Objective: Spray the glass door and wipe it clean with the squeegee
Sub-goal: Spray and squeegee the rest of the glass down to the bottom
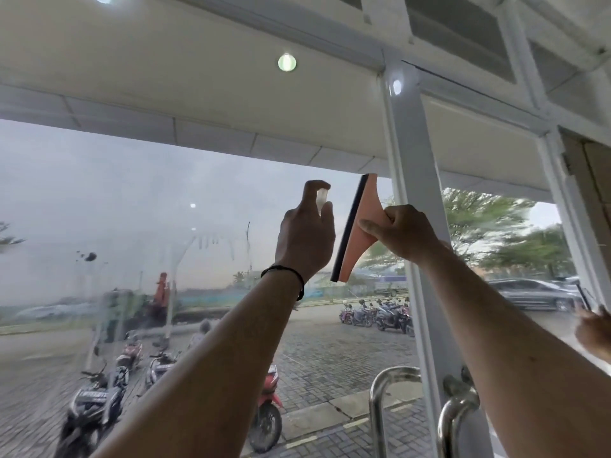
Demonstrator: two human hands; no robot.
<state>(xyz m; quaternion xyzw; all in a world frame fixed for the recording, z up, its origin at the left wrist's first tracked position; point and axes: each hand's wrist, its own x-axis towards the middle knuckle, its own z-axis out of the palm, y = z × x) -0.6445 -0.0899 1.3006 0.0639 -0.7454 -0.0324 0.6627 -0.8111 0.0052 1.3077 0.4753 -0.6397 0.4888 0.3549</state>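
The glass door (pixel 165 200) fills the left and middle of the head view, misted and streaked with drips on its left half. My left hand (pixel 305 236) is raised before the glass and grips a small clear spray bottle (pixel 322 200), with the forefinger curled over its top. To its right, my right hand (pixel 401 233) holds the handle of an orange squeegee (pixel 358 233), whose black rubber blade points left and stands nearly upright, close to the glass. Most of the bottle is hidden by my fingers.
A white door frame post (pixel 410 166) runs down just right of the squeegee. Two chrome pull handles (pixel 377 408) sit at the lower right. Another person's hand (pixel 595 332) shows at the right edge. Parked motorbikes stand outside beyond the glass.
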